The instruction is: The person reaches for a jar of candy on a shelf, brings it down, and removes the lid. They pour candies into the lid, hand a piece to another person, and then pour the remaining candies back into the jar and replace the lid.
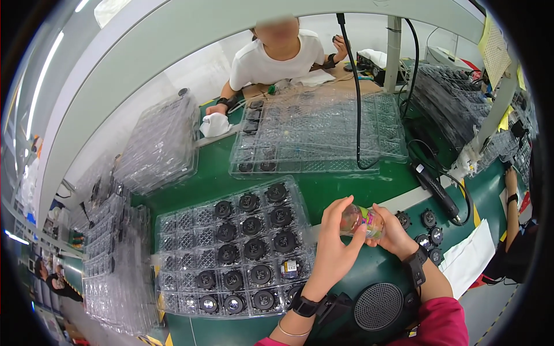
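Where the left hand [333,254] and right hand [396,233] curl their fingers [334,214] round a clear container [362,221], above the worktop [323,187] beside the tray [187,241], they partly hide it; its contents are unclear.

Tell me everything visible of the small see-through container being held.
The small container is see-through and plastic-looking, with a rounded end and a green, pink and yellow patterned band. It is held tilted over the green table, between thumb and fingers of the left hand, with the right hand around its other end. No lid is discernible.
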`<act>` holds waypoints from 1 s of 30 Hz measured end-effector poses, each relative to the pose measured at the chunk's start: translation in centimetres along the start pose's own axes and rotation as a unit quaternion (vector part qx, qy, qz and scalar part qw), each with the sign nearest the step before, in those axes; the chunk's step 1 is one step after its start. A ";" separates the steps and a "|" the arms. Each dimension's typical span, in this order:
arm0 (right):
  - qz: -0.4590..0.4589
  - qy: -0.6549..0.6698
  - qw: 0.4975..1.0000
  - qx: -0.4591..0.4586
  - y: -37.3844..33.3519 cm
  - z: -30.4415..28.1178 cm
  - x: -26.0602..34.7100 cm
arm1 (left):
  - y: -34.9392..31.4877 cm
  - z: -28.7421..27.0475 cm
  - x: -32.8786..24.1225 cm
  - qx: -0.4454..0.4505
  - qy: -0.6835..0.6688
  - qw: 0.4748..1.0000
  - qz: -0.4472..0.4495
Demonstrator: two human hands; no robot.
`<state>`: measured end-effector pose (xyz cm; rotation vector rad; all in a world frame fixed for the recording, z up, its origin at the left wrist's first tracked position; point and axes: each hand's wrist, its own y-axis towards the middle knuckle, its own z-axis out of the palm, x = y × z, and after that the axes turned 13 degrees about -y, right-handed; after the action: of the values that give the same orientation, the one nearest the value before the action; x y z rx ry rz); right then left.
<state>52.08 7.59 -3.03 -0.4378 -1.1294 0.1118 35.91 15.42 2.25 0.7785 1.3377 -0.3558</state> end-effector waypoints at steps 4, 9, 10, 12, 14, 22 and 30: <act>-0.006 0.003 1.000 0.009 0.1 -0.1 -0.1 | 0.0 0.0 0.1 -0.012 -0.008 1.000 -0.015; -0.014 -0.013 1.000 -0.007 -0.1 0.2 -0.1 | 0.0 0.0 -0.2 -0.021 -0.021 1.000 -0.010; -0.018 -0.020 1.000 -0.010 -0.1 0.2 -0.2 | 0.0 0.0 -0.2 -0.022 -0.019 1.000 -0.008; -0.020 -0.025 0.999 -0.015 -0.2 0.3 0.0 | 0.1 -0.1 -0.3 -0.024 -0.015 1.000 -0.004; -0.023 -0.034 0.999 -0.024 -0.3 0.5 0.2 | 0.1 0.0 -0.3 -0.027 -0.007 1.000 0.001; -0.025 -0.055 0.995 -0.076 -0.3 0.8 0.0 | 0.0 0.3 -1.1 -0.045 0.025 0.999 0.013; -0.043 -0.048 0.990 -0.123 -0.5 1.4 -0.2 | -0.1 0.5 -1.4 -0.060 0.048 0.997 0.000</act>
<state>50.72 7.44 -2.48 -0.6082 -1.2611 -0.0840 35.85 14.75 3.59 0.7033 1.4346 -0.2378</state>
